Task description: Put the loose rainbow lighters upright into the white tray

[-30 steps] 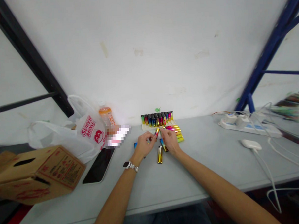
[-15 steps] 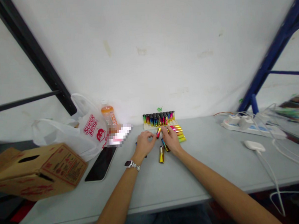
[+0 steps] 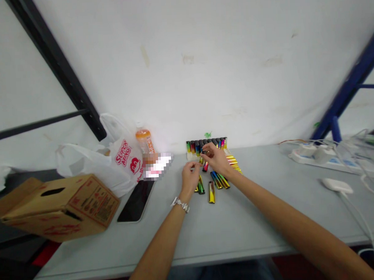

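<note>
My right hand (image 3: pixel 217 158) is raised at the front of the tray, thumb and forefinger curled round a lighter (image 3: pixel 203 153) whose dark top shows between them. Beside it my left hand (image 3: pixel 191 177) has its fingertips pinched together; whatever they may hold is too small to make out. A pinkish-red lighter (image 3: pixel 205 167) is just below the right fingers. Rows of shiny multicoloured lighters with black tops (image 3: pixel 192 146) stand in a pale tray (image 3: pixel 190 156) against the wall. On the table lie a gold lighter (image 3: pixel 211 192), several blue-and-gold ones (image 3: pixel 219 180) and green ones (image 3: pixel 201 185) by my left wrist.
More gold lighters (image 3: pixel 234 162) lie in a row right of the tray. To the left are a cardboard box (image 3: pixel 60 207), a plastic bag (image 3: pixel 113 159), an orange-capped bottle (image 3: pixel 144 142) and a phone (image 3: pixel 136 202). A power strip (image 3: pixel 333 160) and charger (image 3: pixel 337 185) with cables stand right.
My right hand has risen from the table to the tray's front, uncovering blue-and-gold lighters. The left hand has stayed low, fingers drawn closer together. The view has shifted slightly.
</note>
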`<state>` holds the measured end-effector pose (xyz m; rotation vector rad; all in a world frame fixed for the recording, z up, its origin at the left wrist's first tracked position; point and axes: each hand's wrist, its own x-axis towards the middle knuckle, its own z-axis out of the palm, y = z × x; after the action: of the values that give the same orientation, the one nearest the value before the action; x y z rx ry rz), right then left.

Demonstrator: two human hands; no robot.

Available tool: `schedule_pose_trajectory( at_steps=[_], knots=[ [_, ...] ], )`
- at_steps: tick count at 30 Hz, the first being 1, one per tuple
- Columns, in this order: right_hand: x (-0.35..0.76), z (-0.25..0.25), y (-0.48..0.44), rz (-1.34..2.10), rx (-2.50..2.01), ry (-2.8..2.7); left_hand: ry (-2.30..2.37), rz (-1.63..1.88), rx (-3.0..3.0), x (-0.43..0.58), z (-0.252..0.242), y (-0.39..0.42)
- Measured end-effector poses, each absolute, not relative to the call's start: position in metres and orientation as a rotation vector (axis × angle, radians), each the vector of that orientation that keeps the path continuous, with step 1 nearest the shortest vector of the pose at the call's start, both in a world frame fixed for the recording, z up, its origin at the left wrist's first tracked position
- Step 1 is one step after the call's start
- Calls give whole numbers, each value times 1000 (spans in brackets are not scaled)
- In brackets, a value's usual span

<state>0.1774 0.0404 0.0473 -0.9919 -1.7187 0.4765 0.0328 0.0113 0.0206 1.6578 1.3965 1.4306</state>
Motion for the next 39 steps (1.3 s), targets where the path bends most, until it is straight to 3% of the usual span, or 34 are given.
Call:
schedule_pose_trajectory(
  at_steps=[4, 10, 18, 26, 30, 39],
  knots=[
    [164, 66, 75, 289, -1059, -1928, 1500, 1468, 1618, 20, 21, 15],
    [148, 77, 105, -147, -1224, -2188, 1782, 1157, 1912, -5, 25, 14],
    [151, 69, 123, -116, -1282, -2178, 1845, 712, 2068, -9, 34, 1],
    [148, 68, 128, -88, -1292, -2206, 1846, 635, 2126, -6, 35, 0],
    [151, 70, 121, -254, -1319, -2172, 1840, 610, 2163, -6, 37, -2],
    [149, 68, 81, -255, -1341, -2110, 1683, 908, 1967, 1, 27, 7]
  ],
)
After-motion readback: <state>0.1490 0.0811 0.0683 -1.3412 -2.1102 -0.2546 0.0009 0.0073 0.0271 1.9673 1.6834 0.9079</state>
